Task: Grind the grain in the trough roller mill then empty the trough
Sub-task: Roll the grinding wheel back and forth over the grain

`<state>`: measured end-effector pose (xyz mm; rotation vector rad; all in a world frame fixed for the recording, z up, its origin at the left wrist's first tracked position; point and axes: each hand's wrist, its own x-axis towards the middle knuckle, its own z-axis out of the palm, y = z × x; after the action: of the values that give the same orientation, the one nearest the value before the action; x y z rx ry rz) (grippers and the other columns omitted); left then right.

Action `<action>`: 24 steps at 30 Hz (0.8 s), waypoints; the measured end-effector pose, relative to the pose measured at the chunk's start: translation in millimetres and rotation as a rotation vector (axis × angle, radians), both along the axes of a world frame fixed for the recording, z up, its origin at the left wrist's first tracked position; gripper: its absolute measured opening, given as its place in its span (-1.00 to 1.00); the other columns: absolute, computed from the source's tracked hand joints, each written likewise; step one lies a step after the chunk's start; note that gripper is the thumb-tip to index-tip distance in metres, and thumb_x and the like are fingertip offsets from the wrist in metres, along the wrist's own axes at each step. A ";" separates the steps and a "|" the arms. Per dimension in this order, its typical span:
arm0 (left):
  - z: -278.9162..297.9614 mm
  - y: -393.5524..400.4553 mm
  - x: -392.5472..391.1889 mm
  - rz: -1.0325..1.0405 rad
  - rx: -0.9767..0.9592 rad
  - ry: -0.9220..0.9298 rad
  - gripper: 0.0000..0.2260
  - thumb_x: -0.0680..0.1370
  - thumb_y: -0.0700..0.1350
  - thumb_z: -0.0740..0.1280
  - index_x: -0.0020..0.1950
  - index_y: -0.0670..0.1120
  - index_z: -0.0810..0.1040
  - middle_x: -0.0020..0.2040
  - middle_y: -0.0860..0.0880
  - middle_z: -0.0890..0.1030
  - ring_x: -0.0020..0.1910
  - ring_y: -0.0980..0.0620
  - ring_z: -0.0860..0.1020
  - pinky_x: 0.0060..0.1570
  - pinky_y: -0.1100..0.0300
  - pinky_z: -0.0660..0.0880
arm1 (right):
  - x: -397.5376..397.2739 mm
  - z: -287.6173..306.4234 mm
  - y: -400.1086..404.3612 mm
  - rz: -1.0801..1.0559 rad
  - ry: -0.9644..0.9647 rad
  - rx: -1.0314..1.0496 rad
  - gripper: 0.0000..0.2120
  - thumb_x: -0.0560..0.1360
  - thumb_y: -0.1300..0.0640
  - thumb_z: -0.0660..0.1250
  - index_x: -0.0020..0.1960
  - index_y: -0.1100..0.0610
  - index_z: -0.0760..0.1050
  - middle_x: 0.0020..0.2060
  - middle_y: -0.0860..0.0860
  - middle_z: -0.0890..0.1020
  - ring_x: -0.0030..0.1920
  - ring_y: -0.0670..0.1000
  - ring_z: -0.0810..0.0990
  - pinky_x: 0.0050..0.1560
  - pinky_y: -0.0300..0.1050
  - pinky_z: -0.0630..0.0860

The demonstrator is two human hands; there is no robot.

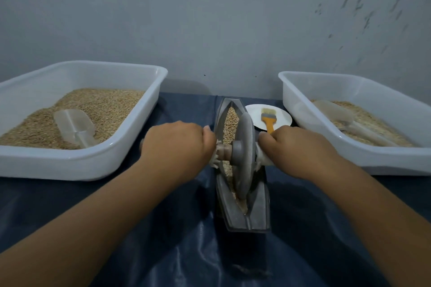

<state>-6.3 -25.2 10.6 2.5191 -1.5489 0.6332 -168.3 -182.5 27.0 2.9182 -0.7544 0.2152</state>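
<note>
A grey boat-shaped trough (235,214) lies lengthwise on the dark blue cloth in the middle. Grain (229,121) fills its channel. A grey roller wheel (243,154) stands upright in the channel on a wooden axle (224,149). My left hand (175,147) grips the axle's left end. My right hand (296,149) grips the right end, whose handle is mostly hidden under the fingers.
A white tub (140,149) at the left holds grain and a clear scoop (74,127). Another white tub (303,128) at the right holds grain and a second scoop (335,113). Behind the trough, a white plate (283,115) carries an orange-handled brush (268,120). A grey wall is close behind.
</note>
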 end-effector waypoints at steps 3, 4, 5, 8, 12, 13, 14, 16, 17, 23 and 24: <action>1.3 1.7 2.9 -0.007 -0.030 0.027 -0.56 0.49 0.09 -0.26 -0.37 -0.02 0.28 -0.45 0.03 0.37 -0.51 0.03 0.32 -0.47 0.20 0.18 | -0.7 -2.3 1.5 -0.076 -0.095 0.015 -0.87 0.55 0.05 0.08 -0.12 0.09 0.22 -0.35 -0.01 0.39 -0.37 0.03 0.41 -0.44 -0.15 0.25; -0.9 -5.0 5.5 0.011 -0.033 0.000 -0.56 0.50 0.07 -0.25 -0.36 -0.04 0.30 -0.44 0.02 0.37 -0.50 0.03 0.33 -0.45 0.19 0.20 | 3.9 -4.3 -1.0 -0.091 -0.100 -0.025 -0.80 0.55 0.04 0.00 -0.16 0.07 0.31 -0.36 -0.01 0.40 -0.39 0.00 0.38 -0.44 -0.15 0.21; -0.2 -11.2 7.3 0.022 0.004 -0.018 -0.57 0.51 0.06 -0.25 -0.33 -0.06 0.30 -0.42 0.02 0.36 -0.47 0.02 0.34 -0.42 0.19 0.22 | 10.2 -6.8 -3.3 -0.138 -0.119 -0.022 -0.70 0.54 0.01 -0.07 -0.22 0.05 0.36 -0.38 -0.02 0.40 -0.40 -0.01 0.35 -0.43 -0.15 0.18; 1.7 -31.1 22.3 0.073 0.040 -0.001 -0.60 0.54 -0.02 -0.19 -0.13 -0.10 0.42 -0.32 -0.01 0.36 -0.31 -0.10 0.44 -0.28 0.14 0.36 | 33.3 -9.1 -17.8 -0.253 -0.243 0.000 -0.56 0.55 -0.07 -0.10 -0.40 0.01 0.34 -0.43 -0.04 0.37 -0.40 0.03 0.33 -0.35 -0.11 0.20; 9.7 -48.5 35.9 0.011 0.237 -0.153 -0.72 0.54 -0.21 0.23 0.24 -0.20 0.36 -0.09 -0.16 0.51 -0.17 -0.20 0.53 -0.19 -0.12 0.57 | 57.9 -5.5 -39.7 -0.282 -0.300 0.039 -0.57 0.55 -0.03 -0.03 -0.41 0.07 0.37 -0.43 0.01 0.39 -0.41 -0.03 0.30 -0.40 -0.12 0.15; 10.9 -50.6 37.8 0.025 0.263 -0.147 -0.67 0.51 -0.22 0.30 0.25 -0.20 0.35 -0.05 -0.18 0.52 -0.15 -0.22 0.54 -0.19 -0.15 0.57 | 60.7 -5.9 -42.5 -0.289 -0.310 0.050 -0.57 0.55 -0.04 -0.03 -0.40 0.07 0.37 -0.43 0.01 0.39 -0.40 -0.03 0.31 -0.40 -0.11 0.15; 11.5 -50.9 38.2 0.031 0.265 -0.141 -0.64 0.50 -0.22 0.33 0.25 -0.20 0.34 -0.04 -0.18 0.53 -0.15 -0.22 0.54 -0.19 -0.15 0.57 | 61.8 -6.9 -44.3 -0.292 -0.323 0.044 -0.57 0.55 -0.05 -0.03 -0.40 0.06 0.38 -0.43 0.00 0.39 -0.41 -0.03 0.31 -0.39 -0.11 0.16; 9.7 -50.8 37.6 0.043 0.270 -0.166 -0.58 0.48 -0.23 0.35 0.29 -0.20 0.31 -0.04 -0.18 0.53 -0.15 -0.23 0.54 -0.21 -0.15 0.57 | 60.3 -11.7 -45.4 -0.289 -0.353 0.007 -0.56 0.55 -0.05 -0.03 -0.41 0.07 0.39 -0.45 -0.01 0.39 -0.41 -0.04 0.31 -0.41 -0.13 0.13; 7.6 -50.3 37.1 0.044 0.269 -0.185 -0.55 0.47 -0.24 0.35 0.32 -0.20 0.30 -0.03 -0.18 0.53 -0.15 -0.23 0.54 -0.21 -0.15 0.57 | 58.6 -14.0 -44.3 -0.288 -0.365 0.002 -0.56 0.55 -0.04 -0.02 -0.41 0.08 0.39 -0.45 -0.01 0.40 -0.42 -0.04 0.31 -0.42 -0.15 0.12; 7.8 -48.6 34.3 0.027 0.226 -0.246 -0.64 0.53 -0.25 0.27 0.32 -0.19 0.36 0.03 -0.21 0.54 -0.09 -0.27 0.54 -0.15 -0.16 0.55 | 54.4 -10.8 -41.1 -0.284 -0.348 0.046 -0.63 0.53 0.02 0.03 -0.40 0.07 0.38 -0.42 0.04 0.44 -0.40 0.04 0.38 -0.40 -0.14 0.19; 7.3 -46.7 32.1 0.022 0.220 -0.242 -0.65 0.53 -0.25 0.25 0.32 -0.19 0.36 0.03 -0.21 0.54 -0.08 -0.27 0.54 -0.15 -0.16 0.55 | 52.1 -14.0 -40.7 -0.258 -0.339 0.025 -0.66 0.53 0.05 0.05 -0.39 0.07 0.35 -0.40 0.05 0.45 -0.39 0.04 0.39 -0.39 -0.14 0.22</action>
<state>25.9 -71.9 17.9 2.7062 -1.7607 0.8420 -116.2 -223.2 13.0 2.7997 -1.1776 0.6885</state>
